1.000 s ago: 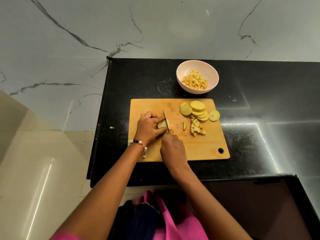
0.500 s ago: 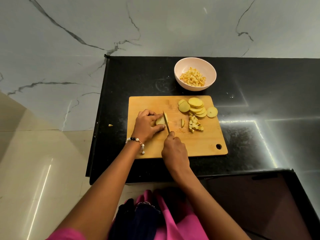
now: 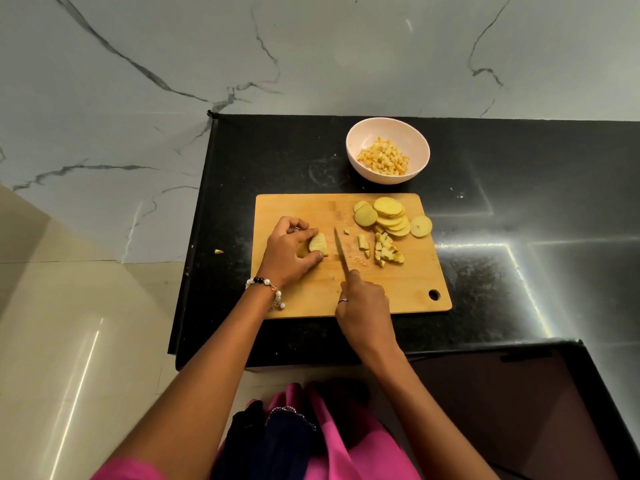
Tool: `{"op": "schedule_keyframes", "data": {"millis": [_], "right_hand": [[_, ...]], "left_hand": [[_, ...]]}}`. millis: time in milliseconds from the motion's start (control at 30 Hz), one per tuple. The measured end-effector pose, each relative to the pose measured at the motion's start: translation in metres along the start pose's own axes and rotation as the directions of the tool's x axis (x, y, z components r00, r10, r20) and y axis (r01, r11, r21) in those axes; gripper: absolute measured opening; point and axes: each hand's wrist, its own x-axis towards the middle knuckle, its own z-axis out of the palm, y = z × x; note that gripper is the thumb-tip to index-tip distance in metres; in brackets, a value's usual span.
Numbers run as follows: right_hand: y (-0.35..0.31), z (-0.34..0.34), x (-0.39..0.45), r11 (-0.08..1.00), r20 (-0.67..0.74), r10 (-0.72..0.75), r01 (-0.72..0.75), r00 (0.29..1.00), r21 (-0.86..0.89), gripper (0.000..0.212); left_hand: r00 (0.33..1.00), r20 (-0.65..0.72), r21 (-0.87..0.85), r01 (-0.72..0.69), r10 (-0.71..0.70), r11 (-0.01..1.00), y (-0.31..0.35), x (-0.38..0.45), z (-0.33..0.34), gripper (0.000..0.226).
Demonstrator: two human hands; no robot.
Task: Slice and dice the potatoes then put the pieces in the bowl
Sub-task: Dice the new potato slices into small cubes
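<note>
On the wooden cutting board (image 3: pixel 304 299) my left hand (image 3: pixel 291 252) grips a stack of potato slices (image 3: pixel 318 244) between thumb and fingertips. My right hand (image 3: pixel 363 303) holds a knife (image 3: pixel 341 249); its blade stands a little right of that stack, apart from it. Right of the blade lie a cut strip (image 3: pixel 363 242) and a small heap of diced pieces (image 3: pixel 388 252). A pile of round potato slices (image 3: pixel 391 214) sits at the board's far right. The pale bowl (image 3: pixel 356 133) beyond the board holds diced potato (image 3: pixel 382 161).
The board lies on a black stone counter (image 3: pixel 519 220), whose left edge runs close to the board. A stray potato scrap (image 3: pixel 218 251) sits on the counter left of the board. A marble wall rises behind. A dark surface (image 3: pixel 502 410) adjoins at the near right.
The knife has come off the held potato stack and now stands a little to its right. My left hand stays on the stack. A new small piece lies right of the blade.
</note>
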Motion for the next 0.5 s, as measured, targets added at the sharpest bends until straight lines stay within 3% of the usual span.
{"op": "schedule_keyframes", "data": {"millis": [500], "right_hand": [[-0.032, 0.006, 0.012, 0.981, 0.047, -0.101, 0.108, 0.994, -0.163, 0.041]], "left_hand": [[1.000, -0.029, -0.099, 0.001, -0.004, 0.995, -0.002, 0.003, 0.003, 0.043]]}}
